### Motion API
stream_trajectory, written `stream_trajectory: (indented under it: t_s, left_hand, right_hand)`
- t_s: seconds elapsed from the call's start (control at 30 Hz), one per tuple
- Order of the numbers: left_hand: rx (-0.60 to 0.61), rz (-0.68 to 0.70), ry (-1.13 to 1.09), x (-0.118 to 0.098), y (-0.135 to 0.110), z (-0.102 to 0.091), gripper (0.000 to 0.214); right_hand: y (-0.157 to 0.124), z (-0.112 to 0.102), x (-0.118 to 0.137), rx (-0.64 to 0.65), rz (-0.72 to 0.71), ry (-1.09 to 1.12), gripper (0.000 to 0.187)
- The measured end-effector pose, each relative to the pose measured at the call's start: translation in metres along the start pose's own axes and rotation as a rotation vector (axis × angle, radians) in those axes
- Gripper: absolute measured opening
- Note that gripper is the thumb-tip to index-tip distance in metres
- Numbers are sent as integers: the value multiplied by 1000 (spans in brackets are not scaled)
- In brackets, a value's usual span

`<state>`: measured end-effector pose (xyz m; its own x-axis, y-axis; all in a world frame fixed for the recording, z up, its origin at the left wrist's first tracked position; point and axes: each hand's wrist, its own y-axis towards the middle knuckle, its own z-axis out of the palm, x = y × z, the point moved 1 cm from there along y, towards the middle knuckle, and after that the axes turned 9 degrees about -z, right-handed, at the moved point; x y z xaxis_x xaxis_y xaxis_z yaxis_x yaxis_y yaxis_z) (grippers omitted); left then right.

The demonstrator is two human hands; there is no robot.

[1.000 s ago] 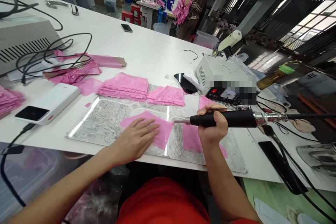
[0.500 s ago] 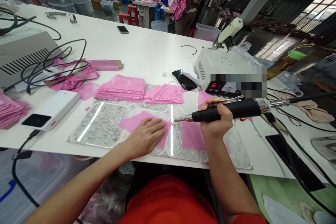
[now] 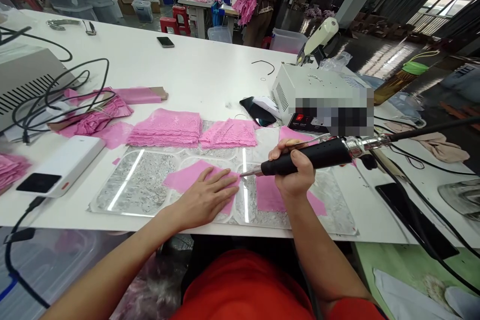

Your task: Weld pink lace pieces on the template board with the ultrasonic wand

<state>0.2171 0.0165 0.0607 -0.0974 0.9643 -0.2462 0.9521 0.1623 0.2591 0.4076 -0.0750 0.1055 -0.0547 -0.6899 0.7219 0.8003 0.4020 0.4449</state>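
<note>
My left hand (image 3: 208,195) lies flat, fingers spread, on a pink fabric piece (image 3: 183,177) on a marbled board (image 3: 138,180). My right hand (image 3: 296,172) is wrapped around a black handheld tool (image 3: 318,156) with a cable at its back, which looks like an ultrasonic handpiece. Its pointed metal tip is at the right edge of the fabric piece; whether it touches, I cannot tell. A thin metal implement also shows above the right fingers, its kind unclear. Another pink piece (image 3: 270,197) lies partly hidden behind my right forearm.
Two lace-edged pink stacks (image 3: 165,127) (image 3: 229,133) sit behind the board. A white device with a dark screen (image 3: 62,165) and looped black cables (image 3: 56,90) are on the left. A control box (image 3: 318,85), a bottle (image 3: 399,82) and a dark phone-like slab (image 3: 416,220) are right.
The whole view has shifted slightly, so the table's things appear further left. The tool's tip stays near the right edge of the fabric piece. Both hands keep their hold.
</note>
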Motion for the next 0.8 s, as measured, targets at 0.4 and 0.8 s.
stream_trajectory:
  t_s: [0.4, 0.8]
  left_hand:
    - [7, 11, 28, 0, 0, -1, 35]
    - [5, 5, 37, 0, 1, 0, 35]
  right_hand:
    - [-2, 2, 0, 8, -31, 33, 12]
    - [-3, 0, 0, 55, -62, -26, 9]
